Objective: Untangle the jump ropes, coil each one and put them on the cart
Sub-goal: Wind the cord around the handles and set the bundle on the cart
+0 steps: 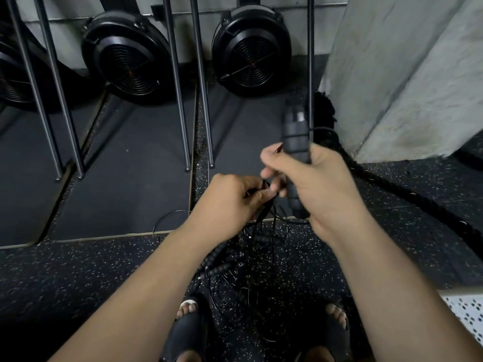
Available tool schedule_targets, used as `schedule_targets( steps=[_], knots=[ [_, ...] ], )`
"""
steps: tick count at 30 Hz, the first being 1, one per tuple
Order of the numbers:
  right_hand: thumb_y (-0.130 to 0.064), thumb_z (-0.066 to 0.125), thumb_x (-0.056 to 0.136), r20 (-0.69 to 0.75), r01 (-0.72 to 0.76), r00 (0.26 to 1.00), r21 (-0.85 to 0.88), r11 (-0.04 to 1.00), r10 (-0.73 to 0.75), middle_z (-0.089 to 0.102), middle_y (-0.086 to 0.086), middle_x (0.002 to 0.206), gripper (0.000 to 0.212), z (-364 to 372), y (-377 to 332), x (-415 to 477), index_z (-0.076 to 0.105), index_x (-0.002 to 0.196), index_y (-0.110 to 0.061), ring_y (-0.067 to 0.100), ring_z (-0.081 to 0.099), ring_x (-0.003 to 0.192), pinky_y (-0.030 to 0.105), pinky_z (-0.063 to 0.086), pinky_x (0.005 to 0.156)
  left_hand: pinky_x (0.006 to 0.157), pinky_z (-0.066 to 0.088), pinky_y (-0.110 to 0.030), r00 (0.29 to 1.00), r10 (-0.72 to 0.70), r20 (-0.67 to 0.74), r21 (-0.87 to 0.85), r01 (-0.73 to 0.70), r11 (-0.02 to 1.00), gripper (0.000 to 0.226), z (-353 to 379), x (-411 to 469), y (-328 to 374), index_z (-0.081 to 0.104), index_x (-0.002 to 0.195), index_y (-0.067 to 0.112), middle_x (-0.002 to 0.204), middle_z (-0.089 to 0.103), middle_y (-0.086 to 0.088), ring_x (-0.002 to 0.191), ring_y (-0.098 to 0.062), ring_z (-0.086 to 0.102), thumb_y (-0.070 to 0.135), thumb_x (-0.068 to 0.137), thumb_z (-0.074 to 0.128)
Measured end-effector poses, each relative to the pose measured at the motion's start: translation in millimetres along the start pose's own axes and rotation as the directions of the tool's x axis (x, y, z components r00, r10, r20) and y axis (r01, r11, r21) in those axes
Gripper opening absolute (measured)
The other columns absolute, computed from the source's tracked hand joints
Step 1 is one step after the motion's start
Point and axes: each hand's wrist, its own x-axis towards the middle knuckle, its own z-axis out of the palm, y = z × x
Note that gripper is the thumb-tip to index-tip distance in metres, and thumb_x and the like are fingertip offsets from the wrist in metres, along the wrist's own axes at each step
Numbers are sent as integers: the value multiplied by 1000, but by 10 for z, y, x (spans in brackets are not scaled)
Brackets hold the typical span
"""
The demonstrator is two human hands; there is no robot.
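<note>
My right hand grips a black ribbed jump-rope handle upright in front of me. Its lower end sticks out below my palm. My left hand pinches thin black rope cords just left of that handle. From both hands the cords drop to a tangle of jump ropes on the speckled floor between my feet. Several more ribbed black handles lie in that tangle. A loose loop of cord curls out to the left of it.
Two black fan-wheel machines stand upright against the far wall, with metal rails leaning down onto dark mats. A grey concrete pillar rises at right, a thick black battle rope at its foot. A white perforated panel shows at lower right.
</note>
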Motion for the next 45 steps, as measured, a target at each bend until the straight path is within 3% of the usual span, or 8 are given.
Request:
schedule_targets(
  steps=[5,9,14,22,25,32,40,45],
  knots=[
    [-23,81,91,14,97,995,-469,878,-102,78,-3,72,6,49,173,29,75,92,-21,12,71,56,36,58,64,54,40,-19,997,60,-52,67,-56,996,34,-44,18,-4,62,71,37,59,65,5,56,-13,59,22,101,67],
    [-23,79,90,-4,85,995,-506,859,-101,78,-6,71,6,37,191,58,73,88,-22,8,74,59,45,64,77,55,36,-15,997,62,-44,66,-59,996,32,-38,18,-24,62,75,41,56,58,14,53,-6,54,22,100,70],
    [-21,77,92,7,128,990,-493,861,-144,78,-7,70,6,41,186,12,73,88,-21,7,75,62,43,63,79,50,32,-10,1000,13,-13,-18,-14,1000,42,-67,16,18,59,67,42,54,62,9,47,-3,52,19,101,67],
    [-10,78,95,-39,189,980,-151,970,-197,77,6,74,7,49,-26,-78,72,92,-11,14,70,59,22,51,55,53,36,-13,999,-26,30,-76,28,997,27,-57,12,-28,67,72,36,55,60,15,48,0,49,36,97,77],
    [-9,76,96,-96,263,960,3,965,-261,76,7,74,5,-28,-216,-116,73,94,-7,16,68,60,25,50,57,64,52,-24,991,-84,102,-84,93,992,17,-9,25,-76,77,85,30,66,71,11,61,-6,66,43,97,77],
    [-13,74,100,-227,286,944,207,935,-239,71,8,81,10,-177,-264,-75,67,102,-6,19,64,67,30,48,60,54,47,-20,990,-102,98,-39,106,994,15,3,16,-29,79,92,30,64,71,7,57,-7,64,40,100,72],
    [-12,80,95,-166,169,972,0,986,-167,76,4,77,8,-5,-11,-18,76,96,-18,13,61,57,26,48,53,51,39,-27,1000,6,-21,-38,-7,999,30,5,37,-42,63,75,28,59,63,0,50,-10,48,37,103,71],
    [-28,80,91,-45,152,980,-465,872,-195,74,-2,69,9,55,222,36,73,90,-23,13,70,59,40,59,66,54,33,-14,991,101,-93,30,-99,995,27,-44,35,-21,67,82,34,57,53,17,55,-3,50,13,99,69]
  ],
)
